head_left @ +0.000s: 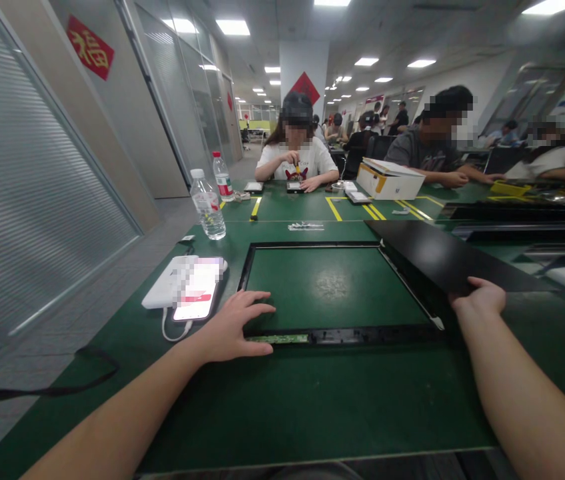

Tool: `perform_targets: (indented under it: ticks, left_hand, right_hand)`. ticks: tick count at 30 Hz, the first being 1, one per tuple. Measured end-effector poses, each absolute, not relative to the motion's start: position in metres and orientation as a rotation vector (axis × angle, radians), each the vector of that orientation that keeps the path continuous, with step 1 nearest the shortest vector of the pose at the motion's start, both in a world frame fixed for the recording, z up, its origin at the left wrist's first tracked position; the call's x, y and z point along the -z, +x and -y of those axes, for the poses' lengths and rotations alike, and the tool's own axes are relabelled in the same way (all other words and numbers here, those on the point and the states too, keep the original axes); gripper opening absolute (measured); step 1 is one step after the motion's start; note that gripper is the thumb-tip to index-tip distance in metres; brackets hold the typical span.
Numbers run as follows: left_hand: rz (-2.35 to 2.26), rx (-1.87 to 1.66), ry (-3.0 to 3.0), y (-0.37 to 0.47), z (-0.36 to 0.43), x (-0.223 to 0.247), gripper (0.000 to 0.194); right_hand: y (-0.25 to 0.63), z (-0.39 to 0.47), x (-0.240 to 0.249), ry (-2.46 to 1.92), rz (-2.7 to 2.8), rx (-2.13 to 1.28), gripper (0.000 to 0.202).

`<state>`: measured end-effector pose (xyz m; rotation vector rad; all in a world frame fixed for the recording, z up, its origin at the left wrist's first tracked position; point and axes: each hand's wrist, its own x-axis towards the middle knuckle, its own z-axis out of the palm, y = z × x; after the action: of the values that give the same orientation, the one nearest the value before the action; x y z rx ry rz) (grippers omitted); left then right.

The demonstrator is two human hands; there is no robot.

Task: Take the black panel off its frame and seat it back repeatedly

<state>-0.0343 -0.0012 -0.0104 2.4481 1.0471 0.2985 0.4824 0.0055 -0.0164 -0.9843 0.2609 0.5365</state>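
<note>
A black rectangular frame (pixel 362 335) lies flat on the green table (pixel 312 407), with a green strip (pixel 282 339) along its near left edge. My left hand (pixel 237 325) rests at the frame's near left corner, its fingers spread and holding nothing. On the right, my right hand (pixel 480 297) grips the near edge of a dark flat panel (pixel 442 253). This panel is tilted beside the frame's right side; its far left corner is close to the frame's far right corner. The fingers beneath the panel are hidden.
Left of the frame are a phone (pixel 197 290), a white power bank (pixel 162 283) with a cable, and two bottles (pixel 208 207). Small strips (pixel 306 227) lie beyond the frame. A person (pixel 296 157) sits opposite, near a white box (pixel 390 180). Dark panels (pixel 527 230) lie at far right.
</note>
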Motion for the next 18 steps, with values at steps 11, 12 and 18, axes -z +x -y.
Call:
perform_targets:
  ticks: [11, 12, 18]
  left_hand:
    - [-1.003, -0.4, 2.417, -0.036, 0.001, 0.015, 0.071]
    - [-0.997, -0.427, 2.406, -0.037, 0.0, 0.016, 0.07]
    - [-1.051, -0.66, 2.235, -0.037, -0.001, 0.019, 0.05]
  right_hand:
    - [0.46, 0.001, -0.007, -0.847, -0.088, -0.567, 0.017]
    - [0.457, 0.002, -0.008, -0.843, -0.067, -0.579, 0.017]
    - [0.445, 0.006, -0.013, -0.819, 0.057, -0.645, 0.02]
